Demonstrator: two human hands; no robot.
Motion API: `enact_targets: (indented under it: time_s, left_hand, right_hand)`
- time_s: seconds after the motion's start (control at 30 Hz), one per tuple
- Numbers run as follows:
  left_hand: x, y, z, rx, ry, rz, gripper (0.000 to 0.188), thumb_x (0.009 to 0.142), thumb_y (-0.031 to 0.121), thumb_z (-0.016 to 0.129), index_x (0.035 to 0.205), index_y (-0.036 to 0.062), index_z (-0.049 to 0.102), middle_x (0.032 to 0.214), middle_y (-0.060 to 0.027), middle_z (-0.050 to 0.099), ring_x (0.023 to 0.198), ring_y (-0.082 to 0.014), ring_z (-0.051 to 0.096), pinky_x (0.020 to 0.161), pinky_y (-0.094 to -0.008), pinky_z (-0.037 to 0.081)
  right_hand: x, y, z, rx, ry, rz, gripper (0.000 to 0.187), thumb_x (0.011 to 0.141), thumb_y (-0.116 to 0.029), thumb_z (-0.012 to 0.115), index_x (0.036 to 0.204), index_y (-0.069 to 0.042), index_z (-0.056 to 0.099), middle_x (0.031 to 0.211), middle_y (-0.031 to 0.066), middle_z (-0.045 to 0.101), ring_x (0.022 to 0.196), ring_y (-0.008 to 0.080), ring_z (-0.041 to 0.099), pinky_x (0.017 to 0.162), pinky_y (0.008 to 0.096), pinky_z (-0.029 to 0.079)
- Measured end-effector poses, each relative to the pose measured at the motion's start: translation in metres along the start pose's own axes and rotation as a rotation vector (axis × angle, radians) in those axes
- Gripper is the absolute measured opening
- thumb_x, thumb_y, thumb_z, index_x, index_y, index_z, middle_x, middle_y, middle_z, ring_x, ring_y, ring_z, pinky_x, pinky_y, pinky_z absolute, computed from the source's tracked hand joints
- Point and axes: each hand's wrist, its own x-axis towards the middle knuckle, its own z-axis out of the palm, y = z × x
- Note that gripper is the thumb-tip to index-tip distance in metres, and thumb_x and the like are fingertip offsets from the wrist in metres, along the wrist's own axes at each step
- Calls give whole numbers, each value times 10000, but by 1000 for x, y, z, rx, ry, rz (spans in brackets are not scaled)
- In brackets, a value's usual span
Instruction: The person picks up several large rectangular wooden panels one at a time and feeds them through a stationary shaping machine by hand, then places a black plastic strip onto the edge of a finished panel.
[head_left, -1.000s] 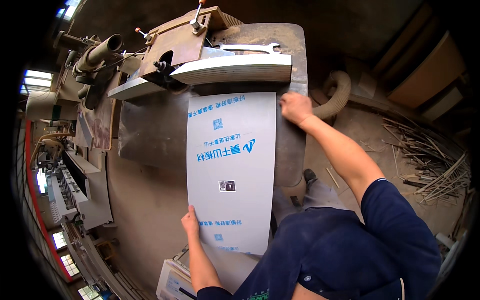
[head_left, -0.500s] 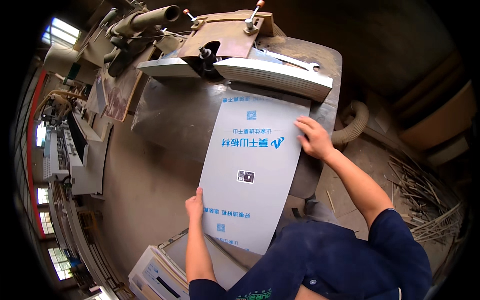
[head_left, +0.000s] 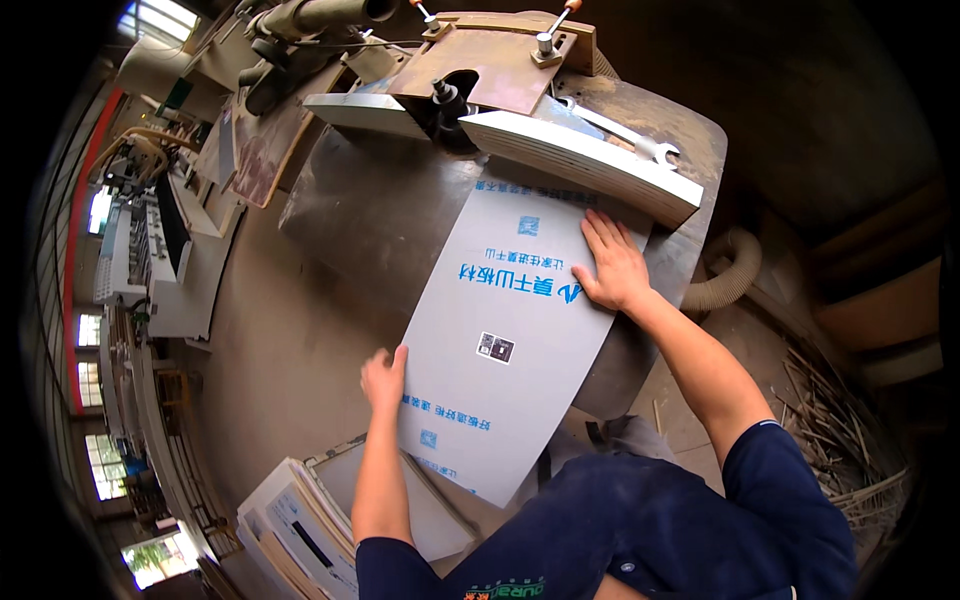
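A long grey board [head_left: 500, 310] with blue printing and a small black-and-white label lies flat on the machine's metal table [head_left: 345, 205]. Its far end meets the pale fence [head_left: 590, 165], while the near end reaches back toward my body. My right hand [head_left: 614, 268] rests flat on the board near its right edge, fingers spread. Beside the left edge is my left hand [head_left: 383, 378]; its thumb touches the board there and the other fingers are loosely bent, apart from the thumb. A dark spindle cutter [head_left: 450, 105] stands in the gap between the two fence halves.
A wrench [head_left: 630, 138] lies behind the right fence half. Two clamp levers [head_left: 545, 42] rise from the brown cover plate [head_left: 490, 65]. A ribbed hose [head_left: 728, 270] hangs at the right, near scattered wood strips [head_left: 840, 440]. Stacked panels [head_left: 300, 530] stand low at the left.
My right hand has moved from the board's right edge onto its face. The board has turned slightly, its near end swinging left. My left hand's fingers have loosened. The view has shifted.
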Motion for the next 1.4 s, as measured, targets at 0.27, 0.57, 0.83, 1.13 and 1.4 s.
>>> enact_targets:
  time_s: [0.27,0.57,0.83,1.13,1.4]
  left_hand:
    - [10,237,68,110,11,587,870,881,535,514,1447,-74,263,1555,-232,157,1465,-337,79,1189,-400,71]
    - [96,272,74,76,58,633,877,879,547,476,1439,-96,271,1568,-223,120,1469,-322,67,1190,-396,59]
    - [127,264,63,98,35,623,882,876,548,475,1437,-102,270,1566,-222,128,1468,-326,77,1189,-394,66]
    - [156,251,59,113,66,626,883,875,546,486,1439,-98,268,1564,-222,131,1465,-326,89,1189,-395,75]
    - [176,243,55,133,65,616,878,876,553,486,1444,-81,272,1567,-208,137,1465,-319,99,1188,-390,84]
  right_hand:
    - [9,2,-3,64,-47,-67,760,803,-371,631,1392,34,370,1489,200,327,1382,341,307,1159,440,224]
    - [45,-10,8,103,-69,-79,809,755,-363,679,1381,50,373,1472,226,338,1374,359,320,1144,449,246]
    - [74,-28,17,98,-102,-72,812,744,-355,681,1369,67,380,1455,241,354,1357,373,340,1141,462,249]
    - [98,-43,30,125,-70,-94,809,728,-340,693,1355,76,393,1435,258,374,1340,395,356,1127,468,269]
    - [113,-54,39,164,-67,-93,783,727,-333,695,1330,84,420,1424,260,385,1329,391,369,1120,464,282]
